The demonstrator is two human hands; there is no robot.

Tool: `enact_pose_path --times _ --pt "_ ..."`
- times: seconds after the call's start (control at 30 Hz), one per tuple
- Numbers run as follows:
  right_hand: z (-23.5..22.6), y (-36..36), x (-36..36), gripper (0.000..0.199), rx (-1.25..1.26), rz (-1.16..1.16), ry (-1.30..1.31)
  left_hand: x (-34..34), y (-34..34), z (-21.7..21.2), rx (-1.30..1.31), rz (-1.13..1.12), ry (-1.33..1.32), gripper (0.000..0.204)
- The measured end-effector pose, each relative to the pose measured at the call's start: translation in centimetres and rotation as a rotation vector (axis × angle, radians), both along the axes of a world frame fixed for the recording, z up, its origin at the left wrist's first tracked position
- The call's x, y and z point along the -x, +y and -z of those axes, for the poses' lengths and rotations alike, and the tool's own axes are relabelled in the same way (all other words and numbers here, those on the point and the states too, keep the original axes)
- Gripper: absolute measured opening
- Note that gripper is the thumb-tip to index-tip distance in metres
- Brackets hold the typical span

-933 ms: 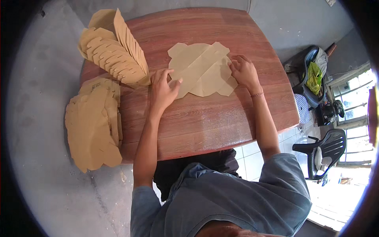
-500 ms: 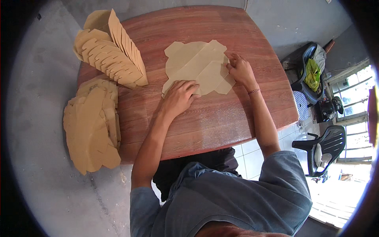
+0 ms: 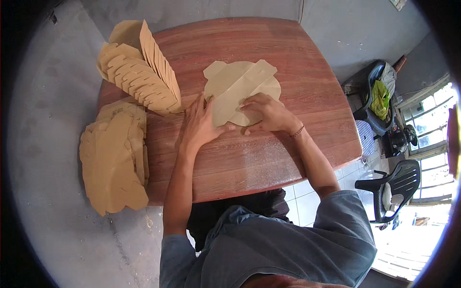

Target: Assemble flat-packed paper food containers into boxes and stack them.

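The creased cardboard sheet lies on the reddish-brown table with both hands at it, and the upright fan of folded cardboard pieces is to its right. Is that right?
Not quite: in the head view, the fan of folded cardboard pieces is to the left of the creased cardboard sheet, not its right. The rest holds.

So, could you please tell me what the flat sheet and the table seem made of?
The sheet looks like thin cardboard, matt, from its plain tan surface and creases. The table could be wood or laminate: reddish grain, some sheen near the front edge.
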State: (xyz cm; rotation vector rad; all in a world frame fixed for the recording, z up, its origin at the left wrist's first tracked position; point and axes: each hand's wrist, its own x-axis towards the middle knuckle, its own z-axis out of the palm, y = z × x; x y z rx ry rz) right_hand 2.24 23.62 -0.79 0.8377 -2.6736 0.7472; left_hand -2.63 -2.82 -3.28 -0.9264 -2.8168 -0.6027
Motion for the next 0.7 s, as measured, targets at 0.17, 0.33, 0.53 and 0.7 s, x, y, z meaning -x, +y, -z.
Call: enact_pose_path --times 0.17,0.33,0.53,0.7 --pt "0.8 -1.1 0.3 0.053 -0.036 -0.009 -0.102 1.1 -0.4 1.8 -0.38 0.016 0.024 0.08" --pt "1.0 -0.1 0.2 0.049 -0.024 -0.002 -0.13 0.8 0.7 0.0 -0.523 -0.121 -0.289 0.054" --pt "-0.4 -1.1 -0.4 0.057 -0.023 0.006 -0.117 1.6 -0.3 0.4 -1.019 -0.084 -0.755 0.037" --pt "-0.4 -1.6 -0.7 0.059 -0.003 0.049 -0.003 1.7 -0.4 0.0 -1.214 0.009 -1.049 0.044"
